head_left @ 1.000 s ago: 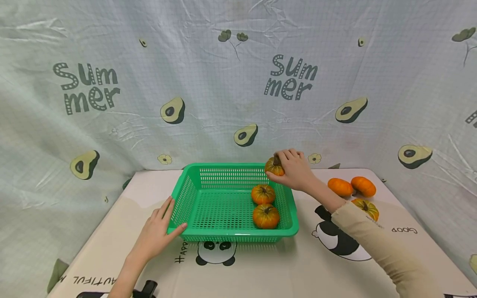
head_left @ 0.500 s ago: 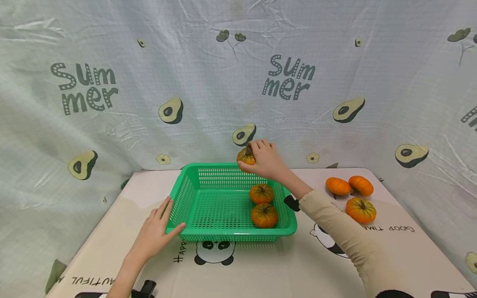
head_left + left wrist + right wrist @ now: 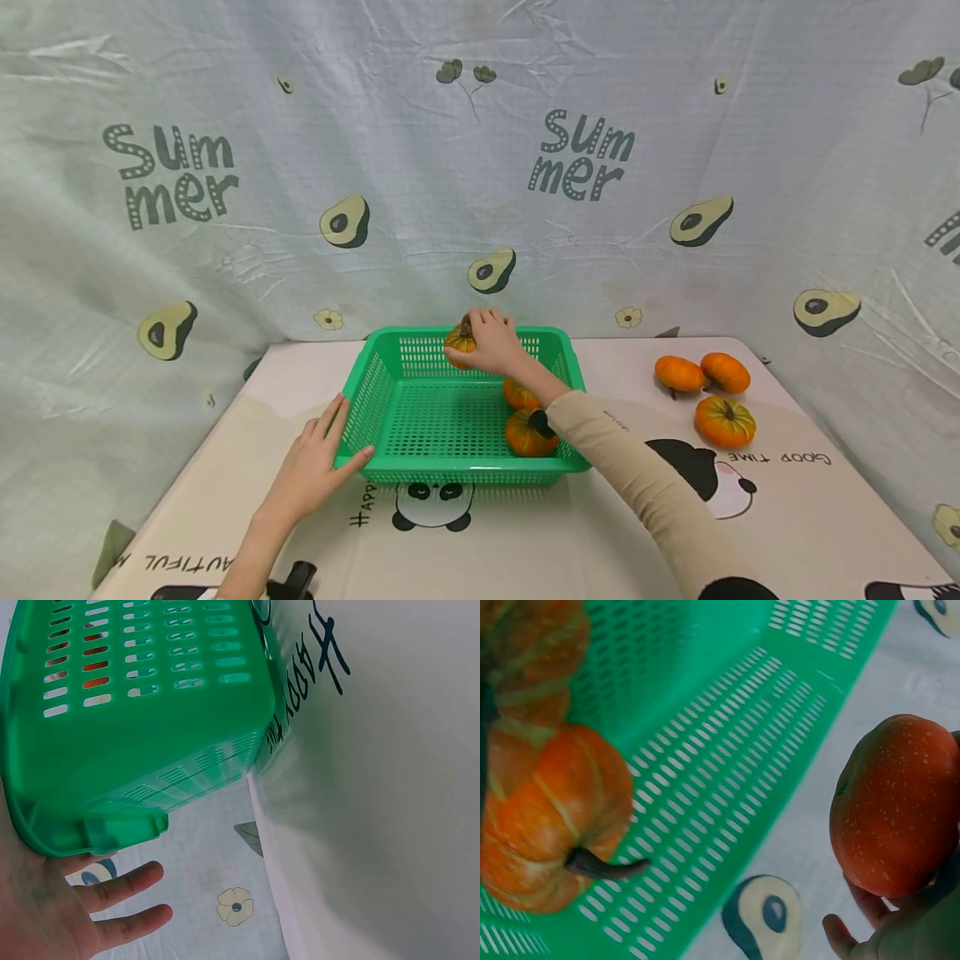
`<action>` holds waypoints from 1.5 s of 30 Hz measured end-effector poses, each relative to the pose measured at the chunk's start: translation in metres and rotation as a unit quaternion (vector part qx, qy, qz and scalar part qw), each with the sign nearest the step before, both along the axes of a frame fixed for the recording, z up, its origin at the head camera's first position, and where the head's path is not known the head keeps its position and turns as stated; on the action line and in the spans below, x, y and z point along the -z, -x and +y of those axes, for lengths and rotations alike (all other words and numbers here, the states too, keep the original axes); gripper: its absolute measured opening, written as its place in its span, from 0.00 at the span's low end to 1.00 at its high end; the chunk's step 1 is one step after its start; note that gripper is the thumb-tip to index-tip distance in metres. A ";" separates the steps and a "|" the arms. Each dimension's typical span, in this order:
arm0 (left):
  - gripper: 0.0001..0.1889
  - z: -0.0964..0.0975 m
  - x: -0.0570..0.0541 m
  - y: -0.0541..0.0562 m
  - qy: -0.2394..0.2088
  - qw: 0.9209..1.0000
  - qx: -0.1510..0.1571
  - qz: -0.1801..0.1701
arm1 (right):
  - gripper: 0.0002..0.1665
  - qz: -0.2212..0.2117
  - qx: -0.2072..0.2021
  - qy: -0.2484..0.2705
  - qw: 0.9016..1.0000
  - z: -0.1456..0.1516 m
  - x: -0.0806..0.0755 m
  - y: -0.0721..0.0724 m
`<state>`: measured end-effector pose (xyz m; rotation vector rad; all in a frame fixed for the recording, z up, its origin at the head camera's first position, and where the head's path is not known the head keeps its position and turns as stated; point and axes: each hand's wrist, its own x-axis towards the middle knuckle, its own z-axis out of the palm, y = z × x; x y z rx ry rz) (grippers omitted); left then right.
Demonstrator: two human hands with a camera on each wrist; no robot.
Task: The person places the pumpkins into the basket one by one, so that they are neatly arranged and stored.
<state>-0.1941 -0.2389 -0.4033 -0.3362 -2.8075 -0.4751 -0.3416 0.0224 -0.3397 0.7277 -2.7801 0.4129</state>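
My right hand (image 3: 497,343) grips a small orange-and-green pumpkin (image 3: 456,343) near its stem, over the back part of a green plastic basket (image 3: 465,477). The right wrist view shows that pumpkin's (image 3: 896,802) smooth orange underside. Two more pumpkins sit at the basket's right side: the rear one (image 3: 517,394) is partly covered by my forearm, the front one (image 3: 527,437) by a black strap piece. My left hand (image 3: 306,468) rests at the basket's left front corner with fingers extended. In the left wrist view, the rim lies against that hand (image 3: 45,907).
On the table's right side lie two plain orange pumpkins, one (image 3: 679,374) beside the other (image 3: 725,372), with a green-streaked pumpkin (image 3: 724,422) before them. A printed cloth (image 3: 420,167) hangs behind the panda-patterned table cover (image 3: 480,558).
My right hand has carried the pumpkin leftward from the basket's right rear corner, rising and then lowering over the basket's back part. My left hand has stayed in place.
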 end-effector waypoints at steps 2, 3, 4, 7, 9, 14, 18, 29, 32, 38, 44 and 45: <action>0.43 0.000 -0.001 0.000 -0.001 1.000 0.000 -0.002 | 0.29 -0.006 -0.009 -0.013 1.000 -0.002 0.006 0.003; 0.43 0.001 -0.001 0.000 -0.002 1.000 0.001 -0.002 | 0.29 -0.009 -0.012 -0.020 1.000 -0.003 0.009 0.004; 0.42 0.001 -0.001 0.000 -0.002 1.000 0.001 -0.002 | 0.29 -0.012 -0.015 -0.028 0.999 -0.003 0.011 0.005; 0.42 0.002 -0.001 0.000 -0.003 1.000 0.001 -0.002 | 0.31 -0.023 -0.017 -0.048 0.998 -0.004 0.016 0.008; 0.42 0.002 -0.001 0.000 -0.002 1.000 0.000 0.000 | 0.34 -0.030 -0.016 -0.060 0.998 -0.004 0.019 0.010; 0.42 0.002 0.000 -0.001 0.000 1.000 -0.002 0.005 | 0.35 -0.049 -0.015 -0.096 0.994 -0.003 0.026 0.015; 0.42 0.002 0.000 -0.001 -0.002 1.000 -0.001 0.004 | 0.34 -0.061 -0.014 -0.119 0.991 -0.001 0.031 0.017; 0.42 0.002 -0.001 -0.001 -0.002 1.000 -0.002 -0.003 | 0.40 -0.085 -0.012 -0.183 0.979 0.000 0.035 0.017; 0.42 0.002 0.000 -0.001 -0.002 1.000 -0.002 -0.003 | 0.43 -0.092 -0.013 -0.184 0.979 0.001 0.037 0.017; 0.42 0.002 0.002 -0.001 -0.005 1.000 -0.001 0.000 | 0.44 -0.091 -0.016 -0.179 0.980 0.002 0.038 0.017; 0.42 0.002 0.001 0.000 -0.004 1.000 -0.002 -0.002 | 0.35 -0.095 -0.019 -0.184 0.978 0.003 0.038 0.017; 0.42 0.002 0.000 0.000 -0.003 1.000 -0.002 -0.002 | 0.34 -0.097 -0.019 -0.185 0.978 0.003 0.038 0.018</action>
